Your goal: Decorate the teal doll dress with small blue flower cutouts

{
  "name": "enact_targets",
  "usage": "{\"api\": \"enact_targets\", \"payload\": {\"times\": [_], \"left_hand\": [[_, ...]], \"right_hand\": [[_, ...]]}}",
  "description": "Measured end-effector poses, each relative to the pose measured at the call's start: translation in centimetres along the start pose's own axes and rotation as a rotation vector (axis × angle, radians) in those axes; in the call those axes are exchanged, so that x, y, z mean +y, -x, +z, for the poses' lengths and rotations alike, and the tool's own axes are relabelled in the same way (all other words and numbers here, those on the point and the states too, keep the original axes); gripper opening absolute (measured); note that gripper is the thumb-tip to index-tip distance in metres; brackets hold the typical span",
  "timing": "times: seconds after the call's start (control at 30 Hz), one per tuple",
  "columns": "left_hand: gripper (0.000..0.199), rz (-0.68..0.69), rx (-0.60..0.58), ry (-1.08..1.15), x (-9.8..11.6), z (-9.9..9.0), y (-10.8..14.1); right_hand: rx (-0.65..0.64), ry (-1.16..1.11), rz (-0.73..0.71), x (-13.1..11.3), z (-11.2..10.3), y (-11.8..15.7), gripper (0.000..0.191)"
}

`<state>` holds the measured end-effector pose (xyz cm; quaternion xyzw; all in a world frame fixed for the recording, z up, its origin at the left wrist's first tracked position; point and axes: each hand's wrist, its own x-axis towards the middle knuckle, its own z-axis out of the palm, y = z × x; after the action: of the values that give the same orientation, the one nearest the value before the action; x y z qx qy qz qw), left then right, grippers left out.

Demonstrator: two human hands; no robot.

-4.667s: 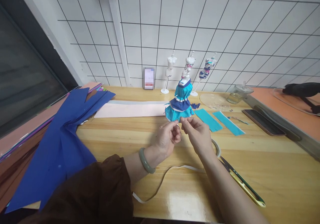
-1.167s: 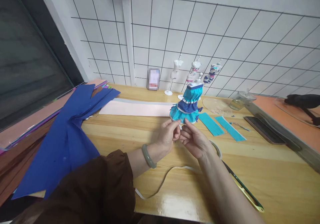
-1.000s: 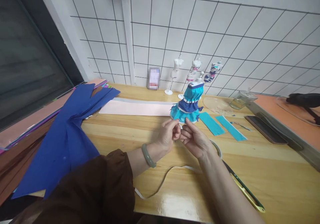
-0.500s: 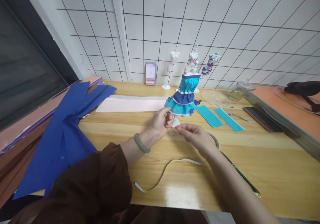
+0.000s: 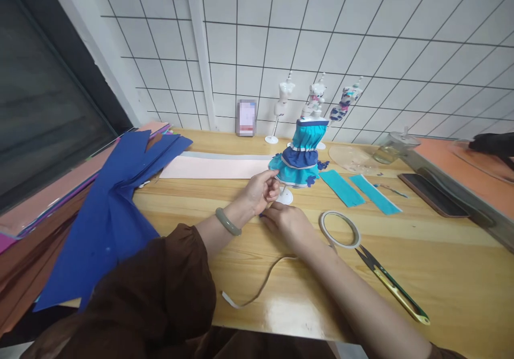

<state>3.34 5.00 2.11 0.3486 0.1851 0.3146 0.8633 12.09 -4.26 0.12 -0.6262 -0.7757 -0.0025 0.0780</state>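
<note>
A miniature dress form wears a turquoise and dark blue ruffled dress (image 5: 307, 139) with white trim bands and small dark blue pieces near the hem. My left hand (image 5: 259, 193) is at the skirt's left lower edge, thumb and forefinger closed at the hem and the other fingers curled. Just below, close to the round white stand base (image 5: 285, 196), my right hand (image 5: 285, 221) is low over the table with its fingers pressed together. A small dark blue piece (image 5: 262, 215) shows at its fingertips. A narrow tape strip (image 5: 261, 284) lies in front.
To the right are a tape roll (image 5: 322, 224), thread snips (image 5: 395, 287), turquoise strips (image 5: 341, 188) and a dark phone (image 5: 433, 196). Blue paper (image 5: 104, 225) covers the left side. Behind stand more dress forms (image 5: 283, 99), a propped phone (image 5: 246, 118) and a glass jar (image 5: 391, 147).
My right hand has moved left and slightly down, beneath my left hand, uncovering the tape roll and the snips. My left hand stays at the hem. The view has shifted slightly.
</note>
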Motion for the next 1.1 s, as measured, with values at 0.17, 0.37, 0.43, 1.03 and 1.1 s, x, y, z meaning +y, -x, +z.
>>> {"api": "enact_targets", "payload": {"times": [0.17, 0.37, 0.43, 1.03, 1.1], "left_hand": [[0.025, 0.001, 0.043, -0.005, 0.1, 0.4, 0.2], [0.026, 0.004, 0.039, -0.063, 0.0, 0.4, 0.4], [0.027, 0.011, 0.043, -0.090, -0.1, 0.2, 0.4], [0.035, 0.344, 0.297, -0.807, -0.8, -2.6, 2.3], [0.026, 0.345, 0.333, -0.968, -1.0, -3.4, 2.7]], "right_hand": [[0.006, 0.018, 0.010, -0.5, 0.5, -0.4, 0.028], [0.023, -0.055, 0.064, -0.6, -0.2, -0.1, 0.025], [0.020, -0.091, 0.073, -0.5, -0.5, 0.0, 0.025], [0.013, -0.709, 0.279, 1.1, 0.0, 0.7, 0.021], [0.018, -0.726, 0.297, 1.3, 0.2, 0.7, 0.022]]}}
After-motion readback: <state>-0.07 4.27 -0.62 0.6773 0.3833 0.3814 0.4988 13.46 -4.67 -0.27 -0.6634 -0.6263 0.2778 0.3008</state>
